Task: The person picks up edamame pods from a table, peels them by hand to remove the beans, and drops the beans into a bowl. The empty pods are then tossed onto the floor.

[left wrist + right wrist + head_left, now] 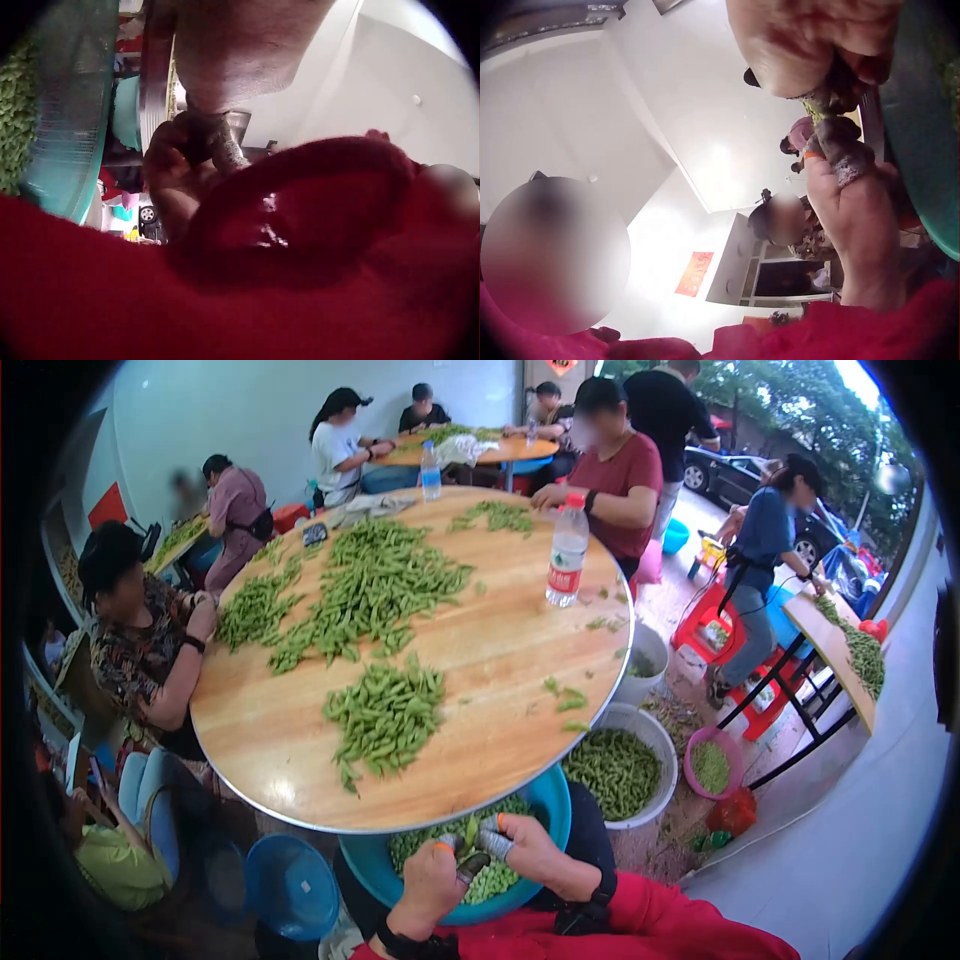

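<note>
Over a teal basin [357, 857] of shelled green soybeans [492, 882], my two hands meet at the fingertips. A green soybean pod [815, 109] is pinched between them, mostly covered by the fingers. My left hand [430, 880] holds it from the left, thumb and fingers curled in. My right hand [542, 854] grips it from the right. Grey wrapping with orange bands covers some fingertips on both hands. In the left wrist view a red sleeve [300, 217] hides most of the work.
A round wooden table [500, 690] stands just beyond the basin, with a pile of pods [388, 715] near its front edge and a water bottle [567, 555] at right. A white basket [660, 745] of pods stands right of the basin, a blue tub [292, 887] left. People sit around.
</note>
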{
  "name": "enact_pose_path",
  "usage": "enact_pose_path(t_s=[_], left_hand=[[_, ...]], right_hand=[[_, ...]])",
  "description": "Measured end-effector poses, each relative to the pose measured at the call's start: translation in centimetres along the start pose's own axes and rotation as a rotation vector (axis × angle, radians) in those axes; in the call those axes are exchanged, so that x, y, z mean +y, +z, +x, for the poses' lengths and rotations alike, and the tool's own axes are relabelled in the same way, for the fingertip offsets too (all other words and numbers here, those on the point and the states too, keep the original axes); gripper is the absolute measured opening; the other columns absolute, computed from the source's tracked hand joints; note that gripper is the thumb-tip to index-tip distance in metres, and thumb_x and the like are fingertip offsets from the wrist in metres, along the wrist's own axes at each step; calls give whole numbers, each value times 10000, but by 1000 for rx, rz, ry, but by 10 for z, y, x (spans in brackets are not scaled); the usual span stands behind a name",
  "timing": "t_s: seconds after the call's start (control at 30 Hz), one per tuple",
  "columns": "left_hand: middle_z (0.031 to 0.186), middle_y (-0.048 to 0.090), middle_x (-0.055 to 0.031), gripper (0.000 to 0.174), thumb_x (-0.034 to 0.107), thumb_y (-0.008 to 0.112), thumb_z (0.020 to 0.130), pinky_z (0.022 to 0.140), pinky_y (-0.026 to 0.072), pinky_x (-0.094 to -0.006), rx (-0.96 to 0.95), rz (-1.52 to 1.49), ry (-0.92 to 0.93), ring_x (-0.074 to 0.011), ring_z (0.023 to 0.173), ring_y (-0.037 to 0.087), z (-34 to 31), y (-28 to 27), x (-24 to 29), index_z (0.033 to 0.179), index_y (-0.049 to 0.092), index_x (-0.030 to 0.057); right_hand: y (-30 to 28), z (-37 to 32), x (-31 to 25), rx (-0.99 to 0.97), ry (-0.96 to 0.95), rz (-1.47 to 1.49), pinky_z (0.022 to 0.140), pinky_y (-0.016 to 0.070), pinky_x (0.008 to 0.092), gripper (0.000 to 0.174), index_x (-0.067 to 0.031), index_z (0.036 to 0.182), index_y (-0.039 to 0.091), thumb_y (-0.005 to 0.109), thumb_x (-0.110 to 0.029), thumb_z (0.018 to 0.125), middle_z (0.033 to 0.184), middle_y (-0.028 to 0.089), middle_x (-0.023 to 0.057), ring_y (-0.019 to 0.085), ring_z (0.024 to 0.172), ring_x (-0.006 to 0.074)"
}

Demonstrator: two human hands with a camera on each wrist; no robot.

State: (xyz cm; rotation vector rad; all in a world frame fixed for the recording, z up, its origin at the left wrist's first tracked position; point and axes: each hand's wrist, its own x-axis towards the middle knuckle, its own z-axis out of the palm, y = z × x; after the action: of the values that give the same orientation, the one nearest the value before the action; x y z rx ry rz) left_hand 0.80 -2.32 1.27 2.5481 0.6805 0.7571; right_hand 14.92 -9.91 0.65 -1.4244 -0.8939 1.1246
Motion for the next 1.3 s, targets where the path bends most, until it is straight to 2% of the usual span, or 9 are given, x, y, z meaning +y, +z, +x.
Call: enact_pose_path(t_s=[0.17, 0.33, 0.57, 0.67, 0.7, 0.97, 1.1, 1.17, 1.3], left_hand=[[596, 502, -133, 221, 190, 636, 682, 460, 419, -401, 10, 22, 33, -315, 531, 518, -10, 11, -14, 695, 503, 15], [554, 480, -152, 145, 105, 605, 667, 463, 411, -409, 102, -140, 57, -342, 516, 504, -14, 13, -24, 691, 507, 1], [645, 561, -186, 158, 123, 582, 718, 523, 448, -400, 137, -426, -199, -367, 582, 552, -16, 16, -23, 823, 555, 7], [794, 595, -160, 181, 122, 480, 826, 618, 451, -367, 78, -377, -163, -285, 718, 582, -25, 16, -39, 932, 538, -13], [797, 593, -166, 197, 133, 475, 833, 636, 449, -372, 80, -408, -197, -291, 726, 578, -25, 17, -39, 937, 537, -22], [825, 598, -163, 236, 170, 444, 866, 695, 441, -363, 135, -718, -357, -286, 770, 567, -24, 22, -31, 924, 546, -34], [809, 580, -190, 202, 144, 489, 812, 678, 445, -381, -49, -600, -269, -343, 761, 556, -16, 3, -26, 928, 519, -19], [800, 571, -203, 203, 131, 511, 785, 669, 447, -390, -137, -536, -225, -371, 756, 550, -14, -6, -24, 931, 505, -12], [749, 549, -210, 238, 144, 535, 747, 628, 437, -430, -28, -252, -29, -396, 721, 539, -22, 4, -41, 935, 494, 4]], right_hand=[[0, 1, -4, -63, 78, 36, 628, 390, 216, 151, -10, 878, 584, 535, -147, 835, 742, 536, -39, 431, 694, 45], [8, 8, 20, -173, 3, 320, 686, 397, 201, 178, -9, 923, 583, 553, -162, 838, 827, 562, -39, 466, 749, 34], [9, 15, 42, -266, -76, 453, 808, 394, 238, 274, 15, 1036, 535, 549, -181, 845, 991, 571, 15, 501, 892, 75], [8, 14, 40, -267, -73, 444, 821, 386, 242, 279, 10, 1042, 534, 549, -186, 844, 1007, 564, 12, 493, 907, 75], [10, 14, 43, -233, -104, 430, 752, 401, 217, 238, 4, 1012, 543, 544, -169, 849, 915, 565, -16, 494, 831, 58], [5, 12, 41, -228, -30, 438, 706, 391, 200, 206, -14, 956, 566, 571, -178, 832, 859, 560, -37, 479, 775, 39], [3, 15, 34, -174, 109, 386, 678, 386, 195, 219, -12, 934, 580, 592, -197, 818, 831, 570, -35, 480, 741, 39], [1, 14, 20, -170, 78, 287, 674, 385, 192, 232, -8, 937, 581, 596, -206, 816, 838, 572, -34, 478, 740, 35], [6, 16, 15, -184, 17, 150, 675, 384, 192, 235, -15, 936, 584, 587, -220, 822, 844, 573, -38, 470, 747, 35]])
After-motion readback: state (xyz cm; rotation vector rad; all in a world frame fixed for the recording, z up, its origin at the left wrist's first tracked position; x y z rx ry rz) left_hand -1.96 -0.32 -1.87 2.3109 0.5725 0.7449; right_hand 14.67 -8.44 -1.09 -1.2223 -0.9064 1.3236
